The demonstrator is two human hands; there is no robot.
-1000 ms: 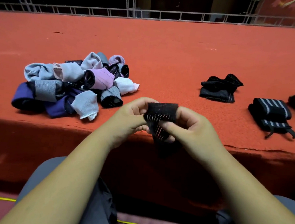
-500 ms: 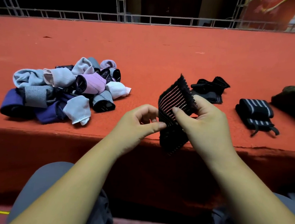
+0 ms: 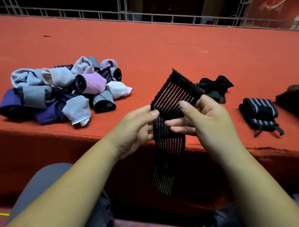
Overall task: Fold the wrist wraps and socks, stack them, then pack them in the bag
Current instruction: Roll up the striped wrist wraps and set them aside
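Striped wrist wrap (image 3: 173,101) (unrolled) between both hands

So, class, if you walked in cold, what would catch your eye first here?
First the black striped wrist wrap in the centre, pinched between the left hand and right hand, its tail hanging below the table edge. Then the heap of purple, grey and white socks and wraps on the red table, far left.
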